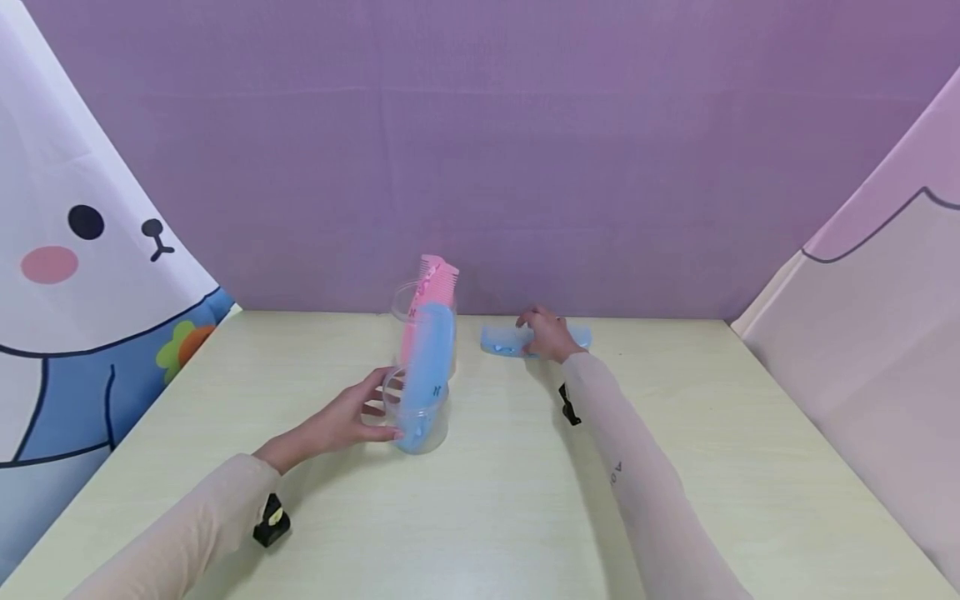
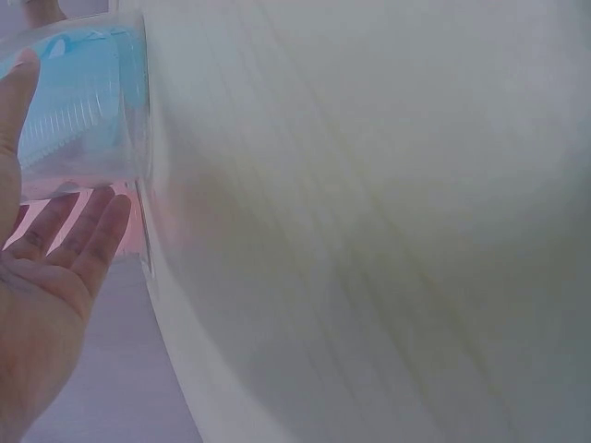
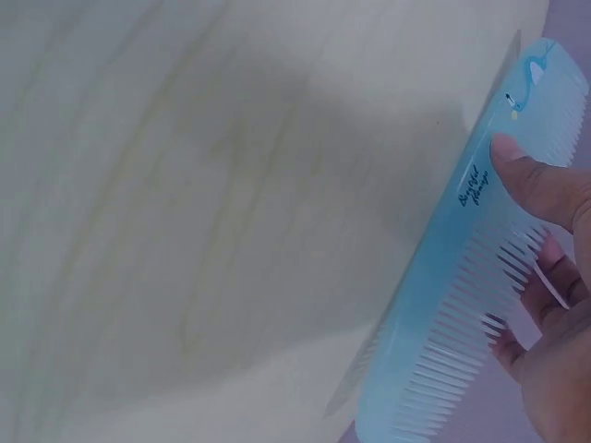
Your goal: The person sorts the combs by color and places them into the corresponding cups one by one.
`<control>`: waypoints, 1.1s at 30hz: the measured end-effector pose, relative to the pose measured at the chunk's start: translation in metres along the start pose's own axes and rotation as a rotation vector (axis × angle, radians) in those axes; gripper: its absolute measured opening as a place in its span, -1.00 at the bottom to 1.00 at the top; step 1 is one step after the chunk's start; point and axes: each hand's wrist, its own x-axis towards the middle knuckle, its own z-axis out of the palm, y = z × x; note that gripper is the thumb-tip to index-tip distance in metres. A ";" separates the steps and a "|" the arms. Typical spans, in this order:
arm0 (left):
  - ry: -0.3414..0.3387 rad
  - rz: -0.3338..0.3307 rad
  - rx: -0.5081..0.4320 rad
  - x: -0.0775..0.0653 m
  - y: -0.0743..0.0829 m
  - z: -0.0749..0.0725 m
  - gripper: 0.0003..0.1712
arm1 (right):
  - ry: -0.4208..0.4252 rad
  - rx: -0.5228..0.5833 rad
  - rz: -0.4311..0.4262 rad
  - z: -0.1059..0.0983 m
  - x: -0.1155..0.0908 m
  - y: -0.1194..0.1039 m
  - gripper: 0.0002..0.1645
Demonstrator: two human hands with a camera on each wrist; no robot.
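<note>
My left hand (image 1: 352, 414) holds the side of a clear plastic cup (image 1: 438, 429), its thumb on the near side and its fingers round the back. Inside this cup a blue comb (image 1: 427, 358) stands tilted. Just behind it another clear cup (image 1: 403, 302) has pink combs (image 1: 437, 283) in it, partly hidden by the blue one. Over at the back edge of the table my right hand (image 1: 551, 335) pinches a second blue comb (image 3: 434, 277). In the right wrist view the thumb presses on its printed face, with fingers behind the teeth.
The pale wooden table (image 1: 480, 517) runs back to a purple cloth wall (image 1: 525, 167). A cartoon-printed cloth (image 1: 97, 333) hangs on the left, and a pink and pale cloth (image 1: 862, 333) on the right.
</note>
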 end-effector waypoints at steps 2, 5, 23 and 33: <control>0.000 -0.002 -0.001 0.000 0.000 0.000 -0.04 | -0.001 -0.003 -0.006 -0.002 -0.001 -0.001 -0.50; -0.001 -0.003 -0.001 0.000 0.001 0.000 -0.04 | -0.005 -0.002 -0.017 -0.005 -0.002 -0.004 -0.56; -0.006 -0.023 0.003 -0.002 0.003 0.000 -0.01 | -0.068 0.158 -0.127 -0.012 -0.003 0.003 -0.69; -0.004 -0.015 0.006 -0.001 0.004 0.000 -0.03 | -0.043 0.304 -0.211 -0.017 -0.004 0.008 -0.62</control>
